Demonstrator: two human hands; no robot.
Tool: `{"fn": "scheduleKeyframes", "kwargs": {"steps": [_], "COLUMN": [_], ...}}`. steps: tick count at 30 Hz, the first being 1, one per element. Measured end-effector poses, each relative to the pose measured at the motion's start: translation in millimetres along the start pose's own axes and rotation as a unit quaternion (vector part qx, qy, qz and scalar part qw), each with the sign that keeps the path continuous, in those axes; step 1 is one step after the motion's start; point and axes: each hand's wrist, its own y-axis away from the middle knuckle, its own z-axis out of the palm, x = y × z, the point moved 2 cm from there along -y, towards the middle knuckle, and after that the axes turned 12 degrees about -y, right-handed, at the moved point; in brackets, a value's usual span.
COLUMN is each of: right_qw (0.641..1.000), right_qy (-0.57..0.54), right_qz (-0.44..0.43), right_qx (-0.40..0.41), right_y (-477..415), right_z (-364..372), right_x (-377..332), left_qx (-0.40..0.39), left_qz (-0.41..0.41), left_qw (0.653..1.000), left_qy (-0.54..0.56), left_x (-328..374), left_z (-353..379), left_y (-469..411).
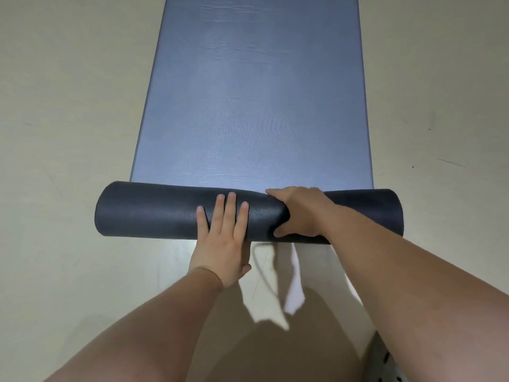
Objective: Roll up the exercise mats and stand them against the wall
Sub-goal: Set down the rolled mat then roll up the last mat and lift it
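Observation:
A blue exercise mat (256,100) lies flat on the pale floor and stretches away from me. Its near end is wound into a dark roll (154,213) lying crosswise. My left hand (223,232) presses flat on the roll's near side with straight fingers. My right hand (298,210) wraps over the top of the roll, fingers curled over its far side and thumb on the near side.
Pale floor (68,119) surrounds the mat on both sides. My bare knees fill the bottom of the view. A thin cord (260,267) and a white cloth (296,282) hang below the roll. A patterned shoe (385,362) shows at bottom right.

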Motion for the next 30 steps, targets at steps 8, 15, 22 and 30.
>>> {"fn": "scheduleKeyframes", "kwargs": {"steps": [8,15,22,30], "right_qw": [0.964,0.973,0.973,0.963], "right_qy": [0.078,0.094,0.089,0.136], "right_qz": [-0.024,0.075,0.059,0.052], "right_qx": [0.254,0.196,0.205,0.226], "right_y": [35.0,9.4,-25.9,-35.8], "right_z": [67.2,51.0,0.1,3.1], "right_x": [14.2,10.4,15.1,13.2], "left_qx": [-0.017,0.052,0.074,0.004], "left_qz": [-0.003,-0.03,-0.017,-0.007], "left_qw": [1.0,0.998,0.997,1.0], "left_qy": [0.008,0.015,0.013,0.015], "left_x": [-12.5,-23.2,-11.1,-43.1], "left_z": [-27.4,-43.5,-14.6,-60.7], "left_y": [-39.3,-60.0,-43.8,-118.0]}}
